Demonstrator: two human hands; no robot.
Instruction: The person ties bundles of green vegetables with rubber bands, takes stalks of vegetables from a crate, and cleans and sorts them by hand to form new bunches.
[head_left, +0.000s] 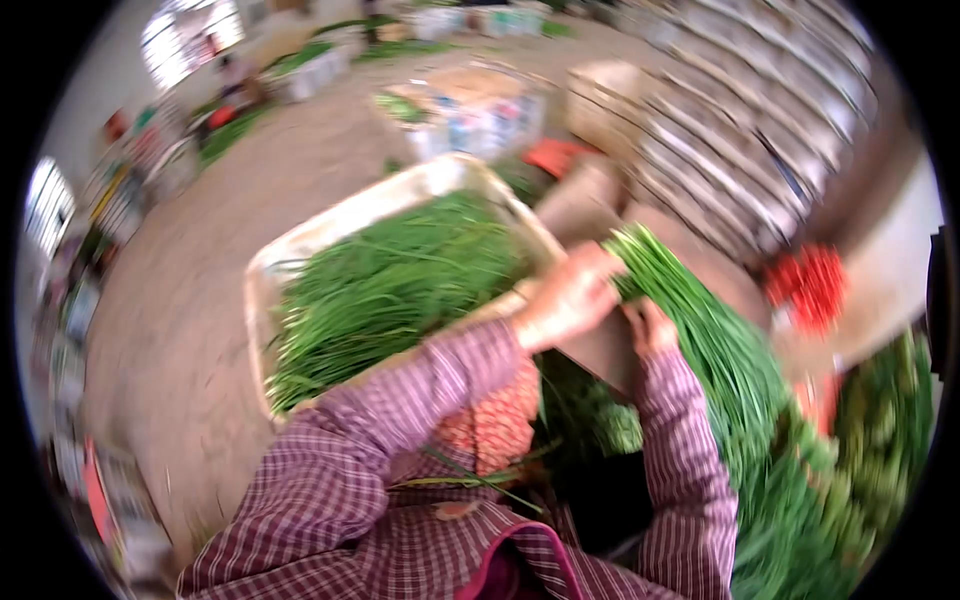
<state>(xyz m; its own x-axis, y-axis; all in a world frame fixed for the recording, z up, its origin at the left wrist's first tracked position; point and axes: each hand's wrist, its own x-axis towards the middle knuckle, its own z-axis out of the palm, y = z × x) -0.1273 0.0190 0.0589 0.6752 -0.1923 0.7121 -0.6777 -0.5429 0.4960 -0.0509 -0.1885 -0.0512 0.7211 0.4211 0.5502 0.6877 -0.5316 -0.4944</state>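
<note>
A long bunch of green chives [715,345] lies to my right, its pale cut ends pointing away from me. My left hand [575,297] reaches across to those ends, fingers closed on the edge of the bunch. Just nearer to me, my right hand [652,328] has its fingers curled against the bunch's left side; whatever is between them is hidden. Beneath the hands is a brownish board [608,352]. A pale plastic crate [258,325] full of loose chives stands left of my hands. Motion blurs the fingers slightly.
Red ties or strips [808,290] lie in a pile at the right. More greens [880,420] are heaped near the right edge. Beyond the crate stand another loaded crate [465,120] and a cardboard box [603,105]. Stacked slatted pale material [740,120] rises at the back right.
</note>
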